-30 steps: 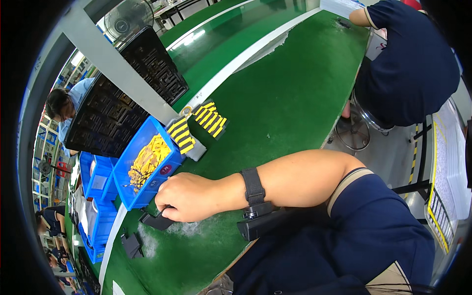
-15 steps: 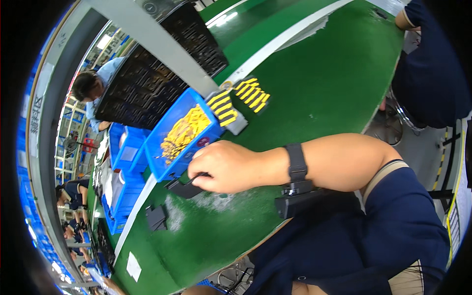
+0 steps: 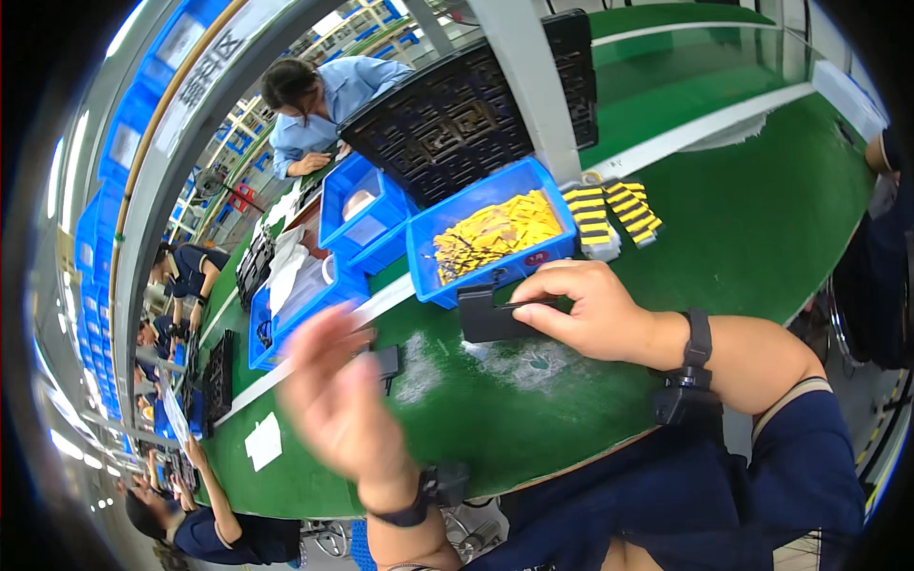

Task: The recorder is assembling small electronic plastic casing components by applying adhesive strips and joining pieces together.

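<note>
My right hand pinches a flat black plastic piece with a notch in its top edge, just in front of the blue bin of yellow pieces. My left hand is raised over the table, blurred by motion. Its thumb and fingers look apart, and nothing shows in them. Behind that hand, partly covered by it, a small black part lies on the green tabletop.
Yellow-and-black striped pieces lie right of the bin, beside a grey post. Black trays lean behind. More blue bins stand at left, near a white paper. A person in light blue works across the table.
My left hand has come into view from below and is over the table. The view has swung left, and my right hand still holds the black piece near the bin.
</note>
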The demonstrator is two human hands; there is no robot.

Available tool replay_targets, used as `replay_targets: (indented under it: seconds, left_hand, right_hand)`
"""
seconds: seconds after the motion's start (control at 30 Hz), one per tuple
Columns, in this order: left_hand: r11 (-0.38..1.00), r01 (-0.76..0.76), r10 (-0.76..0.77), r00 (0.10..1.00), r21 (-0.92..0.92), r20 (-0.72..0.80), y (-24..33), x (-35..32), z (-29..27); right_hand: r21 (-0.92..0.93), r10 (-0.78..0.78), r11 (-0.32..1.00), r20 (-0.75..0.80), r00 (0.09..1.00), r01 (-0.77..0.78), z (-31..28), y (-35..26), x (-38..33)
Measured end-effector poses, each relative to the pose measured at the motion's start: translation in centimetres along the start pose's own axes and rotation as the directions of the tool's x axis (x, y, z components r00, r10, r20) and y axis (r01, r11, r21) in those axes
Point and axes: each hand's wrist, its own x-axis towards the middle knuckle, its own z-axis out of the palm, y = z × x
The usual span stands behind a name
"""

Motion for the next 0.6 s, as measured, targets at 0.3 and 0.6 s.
replay_targets:
  seconds: [0.3,0.6]
  left_hand:
    - [0.794,0.567,-0.442,0.787,-0.219,0.431,-4.4,-3.7,3.9]
    - [0.606,0.727,-0.480,0.657,-0.322,0.581,-4.1,-4.6,4.2]
  right_hand:
    - [0.078,0.030,0.996,0.073,0.997,-0.036,0.1,-0.3,-0.3]
    - [0.605,0.356,0.707,0.144,0.923,-0.367,-0.3,-0.2,0.2]
